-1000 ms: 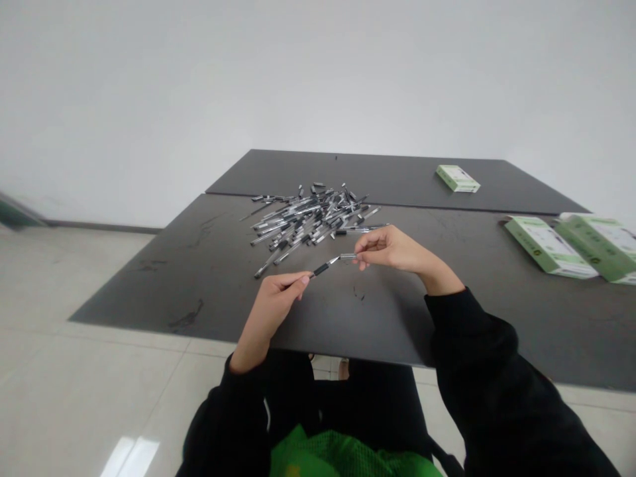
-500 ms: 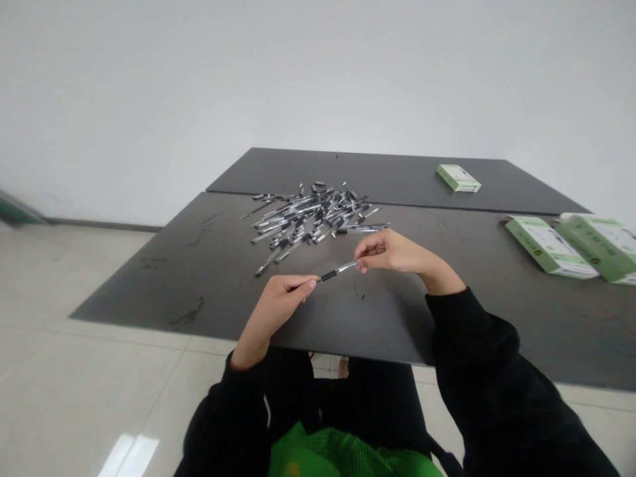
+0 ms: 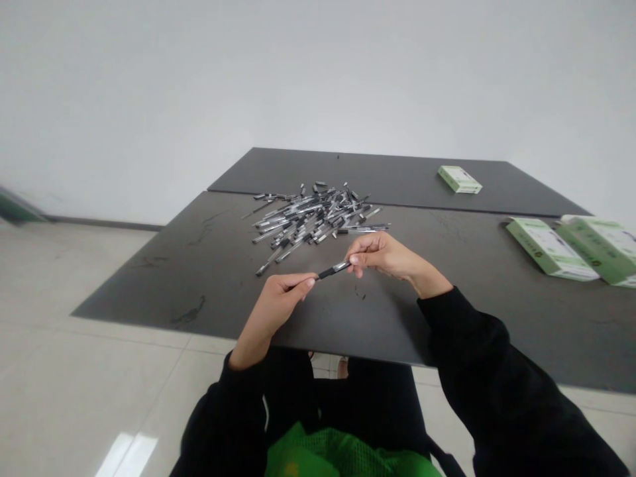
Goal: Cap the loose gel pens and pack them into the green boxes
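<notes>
Just above the near part of the dark table (image 3: 238, 298), a slim pen (image 3: 328, 272) with a black grip is stretched between both hands, slightly tilted. Its left end is pinched between thumb and fingers of my left hand (image 3: 278, 301), which hides most of that end. My right hand (image 3: 380, 257) closes its fingertips on the other, clear and shiny end, which looks like a cap. Beyond the hands lies a loose heap of pens (image 3: 313, 218), clear and black, pointing in different directions. Several short black-and-clear pieces, which look like pen caps (image 3: 320, 184), lie at its far side.
Two green-and-white boxes (image 3: 551, 246) lie side by side at the right, and a smaller-looking green-and-white box (image 3: 460, 179) sits farther back. A seam crosses the tabletop behind the heap. The wall (image 3: 318, 79) stands behind the table.
My right hand has shifted slightly left, closer to my left hand, and less of the pen shows between them. My left hand stays almost in place. The heap and boxes are unchanged.
</notes>
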Demonstrator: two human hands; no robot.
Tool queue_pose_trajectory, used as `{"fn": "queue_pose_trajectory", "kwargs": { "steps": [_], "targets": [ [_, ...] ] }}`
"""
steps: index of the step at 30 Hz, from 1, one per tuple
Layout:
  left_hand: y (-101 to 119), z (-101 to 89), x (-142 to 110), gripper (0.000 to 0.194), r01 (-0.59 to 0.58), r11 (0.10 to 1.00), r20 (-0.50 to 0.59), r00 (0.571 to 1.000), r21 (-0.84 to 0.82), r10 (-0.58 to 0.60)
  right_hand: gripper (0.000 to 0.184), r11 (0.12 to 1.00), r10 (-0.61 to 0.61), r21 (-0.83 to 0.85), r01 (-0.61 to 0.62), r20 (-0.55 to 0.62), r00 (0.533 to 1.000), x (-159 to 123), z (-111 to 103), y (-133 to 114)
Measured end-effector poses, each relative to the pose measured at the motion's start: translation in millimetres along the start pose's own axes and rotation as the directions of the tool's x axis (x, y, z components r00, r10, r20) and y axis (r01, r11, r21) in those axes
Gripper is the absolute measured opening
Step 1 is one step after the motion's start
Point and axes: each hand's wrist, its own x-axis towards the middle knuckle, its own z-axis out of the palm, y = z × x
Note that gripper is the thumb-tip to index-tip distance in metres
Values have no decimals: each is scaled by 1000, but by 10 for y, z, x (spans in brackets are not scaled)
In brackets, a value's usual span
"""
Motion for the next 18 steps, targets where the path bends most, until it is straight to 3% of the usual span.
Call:
{"fn": "queue_pose_trajectory", "kwargs": {
  "steps": [5,7,10,12,15,17,18],
  "targets": [
    [34,-5,-26,34,1,1000,2,1000,-19,-1,35,1000,-11,-24,12,52,999,11,0,-3],
    [28,43,-20,36,14,999,-25,1000,-41,-15,37,1000,-31,-6,31,7,1000,35,39,13],
    [26,187,7,40,44,991,-23,999,-124,-47,44,995,-54,78,61,-85,995,78,202,80],
    [36,303,23,39,45,984,18,999,-170,-43,48,996,-52,72,57,-64,997,97,349,144],
    [52,431,35,36,6,984,66,998,-176,6,48,993,-71,-93,70,-5,997,72,461,215],
    [46,465,37,34,-10,982,45,999,-188,19,50,971,-80,-234,55,-101,992,-10,356,208],
    [38,468,38,35,-7,980,22,1000,-199,12,50,951,-86,-310,17,-210,974,-74,236,185]
  ]
}}
